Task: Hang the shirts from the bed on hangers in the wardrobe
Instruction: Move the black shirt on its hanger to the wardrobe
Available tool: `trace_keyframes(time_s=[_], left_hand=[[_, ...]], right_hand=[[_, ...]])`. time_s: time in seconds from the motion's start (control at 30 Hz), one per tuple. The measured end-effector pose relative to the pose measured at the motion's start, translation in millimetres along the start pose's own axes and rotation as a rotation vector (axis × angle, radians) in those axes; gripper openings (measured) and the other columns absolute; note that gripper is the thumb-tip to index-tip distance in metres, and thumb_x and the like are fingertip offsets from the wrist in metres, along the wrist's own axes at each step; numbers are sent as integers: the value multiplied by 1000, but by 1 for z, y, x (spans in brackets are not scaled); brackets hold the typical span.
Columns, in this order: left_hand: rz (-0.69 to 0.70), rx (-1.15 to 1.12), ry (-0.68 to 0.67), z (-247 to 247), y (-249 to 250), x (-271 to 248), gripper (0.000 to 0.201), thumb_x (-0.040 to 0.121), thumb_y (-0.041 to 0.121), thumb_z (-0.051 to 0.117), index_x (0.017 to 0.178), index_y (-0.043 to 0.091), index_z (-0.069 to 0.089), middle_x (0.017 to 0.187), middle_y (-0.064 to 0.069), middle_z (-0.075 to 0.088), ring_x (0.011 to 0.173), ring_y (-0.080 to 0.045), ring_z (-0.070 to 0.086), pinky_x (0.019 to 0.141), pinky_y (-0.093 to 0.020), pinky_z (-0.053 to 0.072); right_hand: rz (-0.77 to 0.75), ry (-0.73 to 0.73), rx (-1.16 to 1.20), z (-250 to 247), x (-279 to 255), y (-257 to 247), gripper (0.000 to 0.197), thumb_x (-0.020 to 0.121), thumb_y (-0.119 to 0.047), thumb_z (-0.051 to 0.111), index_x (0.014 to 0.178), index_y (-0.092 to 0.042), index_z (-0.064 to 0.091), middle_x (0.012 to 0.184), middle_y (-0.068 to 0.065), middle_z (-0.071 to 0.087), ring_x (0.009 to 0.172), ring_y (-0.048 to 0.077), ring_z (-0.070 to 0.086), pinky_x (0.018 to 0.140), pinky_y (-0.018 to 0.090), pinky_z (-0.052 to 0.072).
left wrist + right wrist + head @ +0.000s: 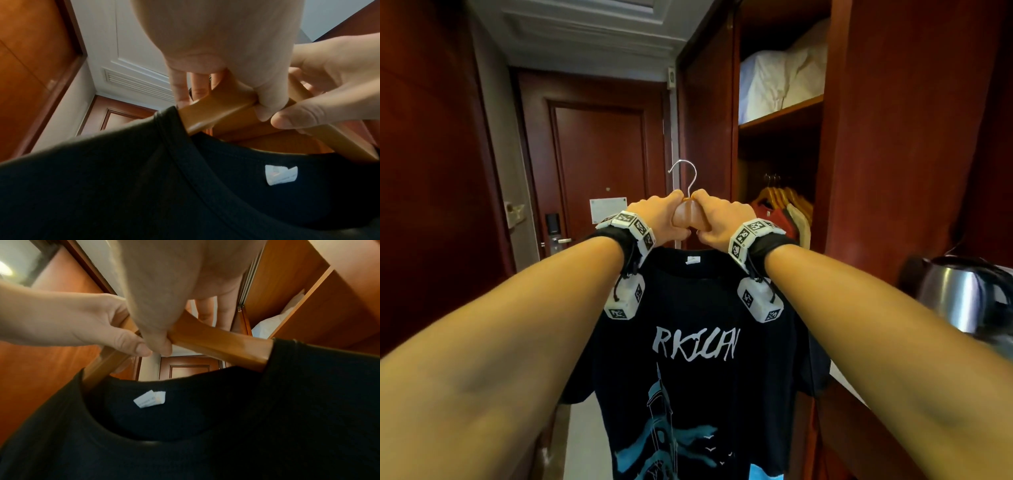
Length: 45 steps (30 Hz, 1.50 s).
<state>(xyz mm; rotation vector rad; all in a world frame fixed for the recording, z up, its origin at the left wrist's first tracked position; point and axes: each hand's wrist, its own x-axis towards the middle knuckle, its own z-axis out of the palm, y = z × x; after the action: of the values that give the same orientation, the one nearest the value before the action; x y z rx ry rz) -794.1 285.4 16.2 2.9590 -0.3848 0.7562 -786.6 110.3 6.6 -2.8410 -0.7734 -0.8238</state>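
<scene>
A black T-shirt with white lettering and a blue print hangs on a wooden hanger that I hold up in front of me. My left hand grips the hanger's centre from the left, and my right hand grips it from the right, thumbs near each other. The metal hook stands up above both hands. In the left wrist view the hanger enters the black collar; in the right wrist view the hanger runs into the shirt.
The open wardrobe is to the right, with wooden hangers and garments on its rail and white bedding on the upper shelf. A dark wood door closes the corridor ahead. A steel kettle stands at the right.
</scene>
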Motion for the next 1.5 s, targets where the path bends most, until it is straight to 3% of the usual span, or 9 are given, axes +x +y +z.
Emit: trace_keyframes(time_s=[0.33, 0.7, 0.8, 0.9, 1.1, 1.23, 1.37, 1.5], left_hand=[[28, 45, 32, 81, -18, 163, 45, 80, 51, 65, 103, 26, 36, 84, 3, 55, 73, -24, 57, 65, -34, 43], [202, -111, 36, 184, -16, 317, 47, 77, 53, 65, 104, 28, 36, 85, 3, 58, 71, -21, 60, 62, -34, 48], [253, -167, 5, 212, -14, 357, 48, 76, 54, 66, 104, 29, 36, 87, 3, 58, 72, -20, 60, 61, -33, 46], [317, -224, -44, 236, -6, 401, 50, 75, 62, 65, 102, 27, 39, 86, 2, 57, 74, -21, 59, 61, -34, 44], [460, -369, -230, 279, 4, 478, 54, 85, 70, 54, 95, 17, 54, 84, 0, 59, 74, -18, 56, 68, -36, 45], [469, -483, -237, 311, 14, 514, 48, 91, 61, 51, 94, 13, 58, 88, -7, 66, 81, -27, 64, 78, -45, 54], [530, -438, -240, 335, 32, 547, 34, 96, 52, 50, 89, 19, 57, 91, -3, 67, 86, -23, 63, 80, -40, 52], [551, -438, -198, 360, 55, 579, 29, 98, 42, 49, 100, 16, 62, 93, -1, 61, 89, -23, 59, 72, -33, 43]], right_hand=[[28, -38, -35, 71, 124, 111, 54, 85, -27, 62, 130, -20, 33, 112, 5, 58, 89, 34, 64, 77, 48, 54], [224, -72, -68, 146, 207, 222, 58, 86, -20, 65, 133, -19, 31, 120, 8, 55, 97, 33, 63, 81, 48, 54], [295, -112, -92, 161, 228, 250, 56, 84, -18, 67, 129, -18, 33, 113, 6, 56, 94, 29, 62, 75, 42, 52], [398, -124, -95, 171, 245, 279, 57, 81, -21, 70, 125, -20, 35, 109, 5, 58, 89, 29, 63, 78, 47, 56], [657, -116, -169, 183, 250, 342, 53, 82, -24, 70, 121, -25, 33, 104, 5, 58, 86, 31, 64, 71, 44, 55], [793, -130, -222, 193, 235, 376, 53, 84, -25, 70, 124, -25, 36, 101, 3, 56, 85, 31, 62, 69, 40, 51], [863, -192, -267, 203, 231, 407, 56, 79, -21, 74, 121, -30, 38, 106, 6, 62, 88, 33, 64, 78, 45, 55], [906, -292, -297, 218, 231, 442, 62, 77, -18, 77, 126, -29, 40, 108, 6, 62, 95, 33, 64, 79, 44, 55]])
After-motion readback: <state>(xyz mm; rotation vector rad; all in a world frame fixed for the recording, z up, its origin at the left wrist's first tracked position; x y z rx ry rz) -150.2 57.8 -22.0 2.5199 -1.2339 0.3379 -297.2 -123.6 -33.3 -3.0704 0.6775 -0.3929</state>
